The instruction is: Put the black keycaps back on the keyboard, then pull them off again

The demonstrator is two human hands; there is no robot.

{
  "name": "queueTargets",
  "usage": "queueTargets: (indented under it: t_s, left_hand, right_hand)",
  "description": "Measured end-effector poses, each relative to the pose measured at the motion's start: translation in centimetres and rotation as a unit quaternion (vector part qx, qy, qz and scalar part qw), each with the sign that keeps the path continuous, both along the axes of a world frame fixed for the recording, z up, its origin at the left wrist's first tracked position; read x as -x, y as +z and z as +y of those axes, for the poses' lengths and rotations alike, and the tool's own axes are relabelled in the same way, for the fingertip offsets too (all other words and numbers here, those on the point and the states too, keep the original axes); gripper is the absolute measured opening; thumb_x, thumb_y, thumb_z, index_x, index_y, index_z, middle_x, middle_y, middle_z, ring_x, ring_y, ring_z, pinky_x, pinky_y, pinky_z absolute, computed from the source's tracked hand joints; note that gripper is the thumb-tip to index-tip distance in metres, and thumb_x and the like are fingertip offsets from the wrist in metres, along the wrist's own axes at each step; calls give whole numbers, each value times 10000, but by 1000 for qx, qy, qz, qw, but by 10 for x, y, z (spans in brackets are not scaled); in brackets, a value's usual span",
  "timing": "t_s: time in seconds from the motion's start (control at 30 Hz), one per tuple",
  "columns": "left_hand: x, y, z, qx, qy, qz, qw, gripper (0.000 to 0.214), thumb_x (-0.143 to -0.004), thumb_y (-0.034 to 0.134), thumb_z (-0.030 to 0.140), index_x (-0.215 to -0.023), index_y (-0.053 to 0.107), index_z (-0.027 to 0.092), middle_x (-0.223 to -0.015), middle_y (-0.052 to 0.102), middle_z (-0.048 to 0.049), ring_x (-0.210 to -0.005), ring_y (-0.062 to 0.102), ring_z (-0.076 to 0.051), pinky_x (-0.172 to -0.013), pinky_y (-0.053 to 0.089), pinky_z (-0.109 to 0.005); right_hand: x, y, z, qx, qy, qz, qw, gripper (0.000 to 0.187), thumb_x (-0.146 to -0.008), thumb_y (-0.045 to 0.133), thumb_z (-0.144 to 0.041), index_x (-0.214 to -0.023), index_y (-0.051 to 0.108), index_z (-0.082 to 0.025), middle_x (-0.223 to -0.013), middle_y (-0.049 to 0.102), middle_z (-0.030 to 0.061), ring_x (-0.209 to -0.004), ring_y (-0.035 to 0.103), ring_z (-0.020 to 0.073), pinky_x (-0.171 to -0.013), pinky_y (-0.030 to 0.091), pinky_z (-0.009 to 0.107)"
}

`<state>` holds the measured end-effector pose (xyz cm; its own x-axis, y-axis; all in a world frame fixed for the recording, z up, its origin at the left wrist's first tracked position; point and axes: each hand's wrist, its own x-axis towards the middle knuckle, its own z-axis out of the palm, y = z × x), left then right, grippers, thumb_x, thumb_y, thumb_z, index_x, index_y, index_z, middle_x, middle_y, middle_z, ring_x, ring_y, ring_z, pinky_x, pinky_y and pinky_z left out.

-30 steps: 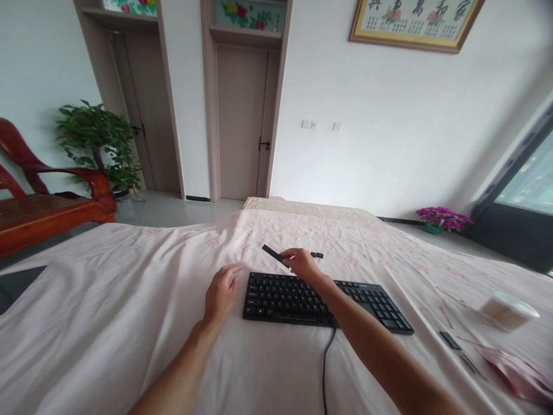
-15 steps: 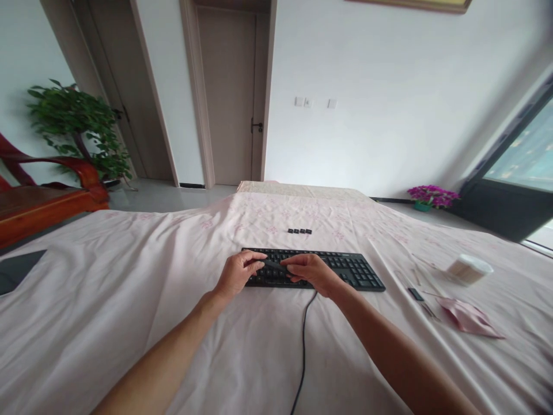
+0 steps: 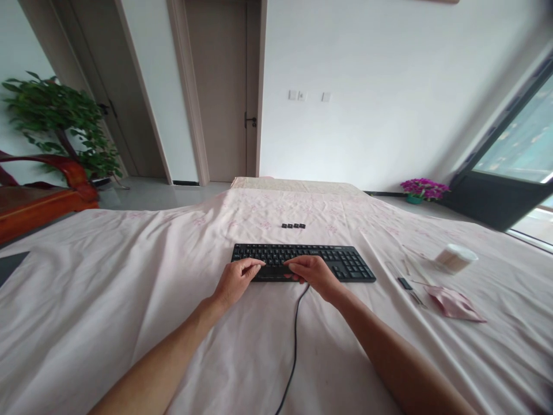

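Note:
A black keyboard point(image 3: 341, 263) lies on a pink sheet point(image 3: 129, 288), its cable point(image 3: 294, 346) running toward me. Both my hands rest at its near edge. My left hand point(image 3: 235, 280) and my right hand point(image 3: 314, 275) have their fingers bent and pressed down on the two ends of a long black key bar point(image 3: 275, 270), which lies along the bottom row. A short row of loose black keycaps point(image 3: 293, 226) sits on the sheet just beyond the keyboard.
To the right lie a white round container point(image 3: 454, 257), a crumpled pink cloth point(image 3: 453, 302), a small black piece point(image 3: 405, 283) and thin sticks. A dark flat object point(image 3: 8, 265) shows at the left edge. Beyond stand a wooden chair point(image 3: 43, 199), a plant point(image 3: 60, 124) and purple flowers point(image 3: 421, 189).
My right hand carried the long black key from beyond the keyboard to its near edge. My left hand joined it, and both now press it down on the bottom row.

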<state>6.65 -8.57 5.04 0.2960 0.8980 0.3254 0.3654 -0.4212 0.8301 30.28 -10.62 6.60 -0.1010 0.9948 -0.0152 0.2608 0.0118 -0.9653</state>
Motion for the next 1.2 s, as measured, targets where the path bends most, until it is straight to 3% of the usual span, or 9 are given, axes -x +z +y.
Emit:
queueTargets:
  t_s: [0.17,0.4,0.5,0.6,0.7,0.9,1.2]
  left_hand:
    - [-4,-6,1,65,13,-35,997,302,-835,548,394,-968,713,178,-603,637,1,-570,595,-130,-553,452,-216]
    - [-5,-10,3,128,-2,-100,987,288,-801,592,381,-940,701,154,-794,704,-55,-726,671,-174,-600,514,-244]
    - [-5,-10,4,60,3,-74,995,205,-808,599,308,-928,708,182,-861,708,-48,-786,668,-173,-705,537,-279]
    - [-4,-9,6,-72,-11,-20,997,147,-823,594,222,-907,714,213,-929,700,-36,-873,649,-165,-826,513,-297]
    - [-3,-11,8,-149,-47,11,988,176,-849,563,171,-943,704,218,-972,689,-38,-935,633,-158,-865,499,-293]
    - [-3,-20,9,-204,-81,77,973,228,-850,552,121,-1009,680,223,-989,681,-37,-930,620,-151,-857,496,-295]
    - [-3,-19,8,-246,-52,139,958,176,-819,619,141,-947,705,227,-927,706,-36,-893,596,-180,-845,460,-346]
  right_hand:
    - [2,0,-1,35,11,60,998,368,-703,686,-437,-885,716,-120,-717,708,63,-530,527,92,-457,353,200]
    - [-1,2,-1,53,34,89,994,387,-697,704,-455,-886,721,-117,-720,691,52,-593,559,100,-547,408,219]
    - [-5,0,0,30,35,70,996,338,-702,699,-395,-908,730,-129,-702,682,34,-630,583,120,-615,446,249]
    - [-9,-4,3,-36,6,-17,999,234,-715,667,-296,-892,744,-164,-742,704,31,-683,614,150,-662,464,273]
    - [-14,-9,6,-110,-10,-103,989,193,-730,637,-237,-882,753,-208,-854,725,31,-782,643,181,-724,478,290]
    - [-17,-15,6,-221,-2,-228,948,201,-754,626,-170,-887,752,-250,-891,723,17,-860,621,190,-802,473,311]
    - [-15,-19,1,-289,37,-282,914,200,-824,595,-156,-934,739,-241,-955,722,33,-922,604,200,-856,476,349]
